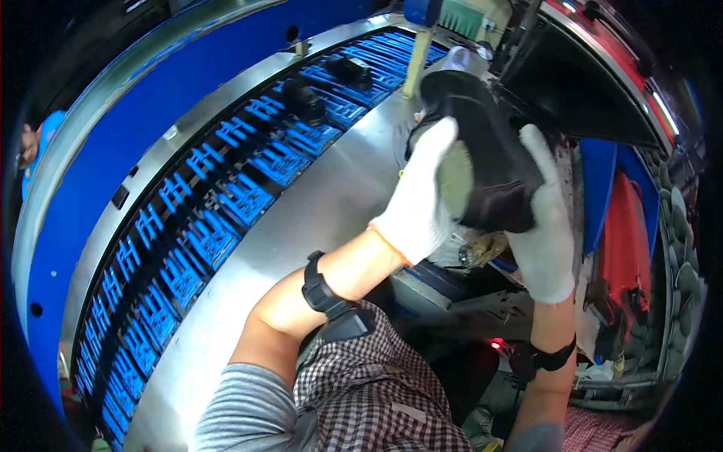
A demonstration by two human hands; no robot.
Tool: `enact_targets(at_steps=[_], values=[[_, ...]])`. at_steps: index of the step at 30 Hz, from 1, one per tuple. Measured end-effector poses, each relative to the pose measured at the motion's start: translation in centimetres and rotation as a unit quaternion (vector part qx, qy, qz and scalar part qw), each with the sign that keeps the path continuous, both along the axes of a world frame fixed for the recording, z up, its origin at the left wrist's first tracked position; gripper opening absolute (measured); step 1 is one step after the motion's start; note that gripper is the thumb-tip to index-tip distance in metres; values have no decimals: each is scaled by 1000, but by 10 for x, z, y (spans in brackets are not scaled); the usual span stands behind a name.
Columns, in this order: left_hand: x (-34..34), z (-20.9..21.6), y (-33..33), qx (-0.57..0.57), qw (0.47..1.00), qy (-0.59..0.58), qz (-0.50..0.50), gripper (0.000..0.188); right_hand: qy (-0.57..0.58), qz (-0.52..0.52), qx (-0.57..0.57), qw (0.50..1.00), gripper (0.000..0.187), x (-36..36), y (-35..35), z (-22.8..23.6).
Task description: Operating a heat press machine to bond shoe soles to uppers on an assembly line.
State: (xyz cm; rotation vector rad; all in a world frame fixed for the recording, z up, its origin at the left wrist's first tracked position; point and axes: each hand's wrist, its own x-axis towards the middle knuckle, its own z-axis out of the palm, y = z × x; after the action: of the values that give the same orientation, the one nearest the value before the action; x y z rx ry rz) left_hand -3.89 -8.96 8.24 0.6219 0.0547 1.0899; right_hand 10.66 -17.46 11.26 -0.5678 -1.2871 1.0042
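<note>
Both my hands are in white knit gloves and hold up what looks like a black shoe upper (497,158) at the right of centre. My left hand (425,192) grips its left side, next to a pale green, rounded patch (456,179). On the opposite side my right hand (546,233) presses against the black material, its fingers reaching up along the edge. Motion blurs the upper and parts of the gloves. Whatever lies under the upper is hidden from me.
Left, a curved conveyor with blue slatted racks (245,197) carries black shoes (303,102). A bare metal ledge (301,215) borders it. Red material (625,248) hangs by a blue panel (597,192) at right. Grey sole-shaped pieces (681,256) stand beyond. Someone (34,147) is at far left.
</note>
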Motion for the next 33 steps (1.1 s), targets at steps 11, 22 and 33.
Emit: enact_targets(at_steps=[11, 22, 33], values=[[-174, -105, 184, -168, 849, 390, 315, 45, -335, -423, -7, 842, 50, 70, -66, -41], [-238, -195, 286, -49, 513, 754, 407, 100, -388, -525, -85, 753, 40, 82, -80, -90], [-188, -128, 47, 272, 554, 776, 132, 91, -486, -483, 133, 717, 39, 26, -53, -80]])
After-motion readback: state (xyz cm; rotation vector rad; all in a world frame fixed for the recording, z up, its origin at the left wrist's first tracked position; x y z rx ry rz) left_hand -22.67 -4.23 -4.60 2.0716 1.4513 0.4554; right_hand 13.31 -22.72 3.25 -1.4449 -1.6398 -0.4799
